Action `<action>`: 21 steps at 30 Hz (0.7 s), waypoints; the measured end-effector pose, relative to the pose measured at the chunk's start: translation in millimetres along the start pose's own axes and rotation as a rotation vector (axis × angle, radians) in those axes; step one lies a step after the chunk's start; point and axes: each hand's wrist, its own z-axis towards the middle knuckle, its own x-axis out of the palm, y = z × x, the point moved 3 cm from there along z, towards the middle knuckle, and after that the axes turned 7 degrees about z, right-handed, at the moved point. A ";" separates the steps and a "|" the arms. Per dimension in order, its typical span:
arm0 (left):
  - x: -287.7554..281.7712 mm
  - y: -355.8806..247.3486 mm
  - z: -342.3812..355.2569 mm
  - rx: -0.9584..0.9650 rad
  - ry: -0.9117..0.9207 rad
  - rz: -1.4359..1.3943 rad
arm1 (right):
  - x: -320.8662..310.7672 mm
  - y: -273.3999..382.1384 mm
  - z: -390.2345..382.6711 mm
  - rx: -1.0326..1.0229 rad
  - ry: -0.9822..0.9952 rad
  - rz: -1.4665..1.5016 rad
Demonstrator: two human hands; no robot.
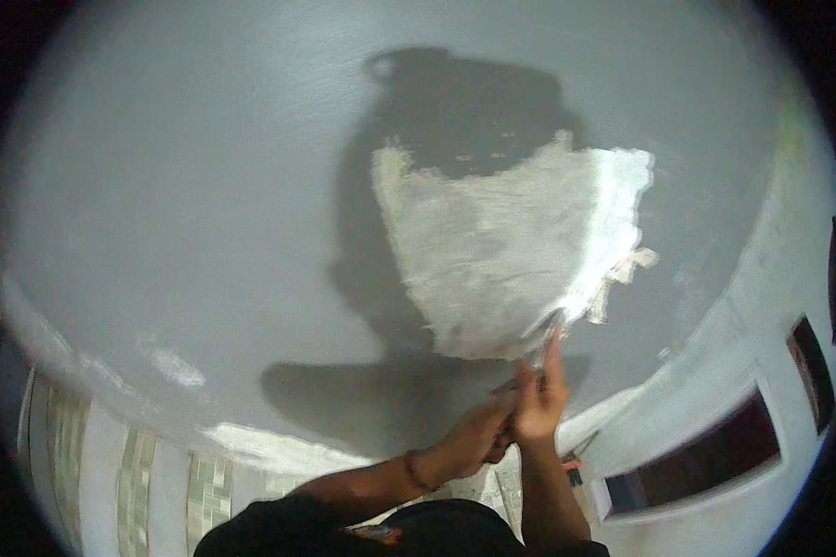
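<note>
Points thin tool [542, 346] up at lower edge of white coating patch [502, 251] from nearer right hand [539, 410], index finger straight; curls left hand [479, 433] lower; cannot tell grips.

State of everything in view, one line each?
Right hand: raised, index extended.
Left hand: curled, up against right hand.
Tool: mostly hidden, blurred.
White patch: ragged-edged, partly shadowed.
Grey surface: white-smeared at lower left.
Bracelet: worn on left wrist.
White-framed opening: dark; open or shut, can't tell.
</note>
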 end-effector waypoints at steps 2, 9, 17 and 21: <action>-4.7 6.3 -2.7 -0.102 -0.082 0.157 | 1.0 -3.1 -0.1 -0.078 -0.008 -0.018; 4.3 -13.5 -5.4 -0.091 -0.001 -0.268 | -0.9 8.4 8.7 -0.071 -0.060 -0.071; 9.8 -35.8 6.6 0.216 -0.082 0.190 | -6.6 18.2 19.8 0.042 -0.021 -0.181; 12.5 -31.4 7.2 -0.084 -0.033 -0.247 | -7.7 15.1 24.6 0.154 -0.089 0.097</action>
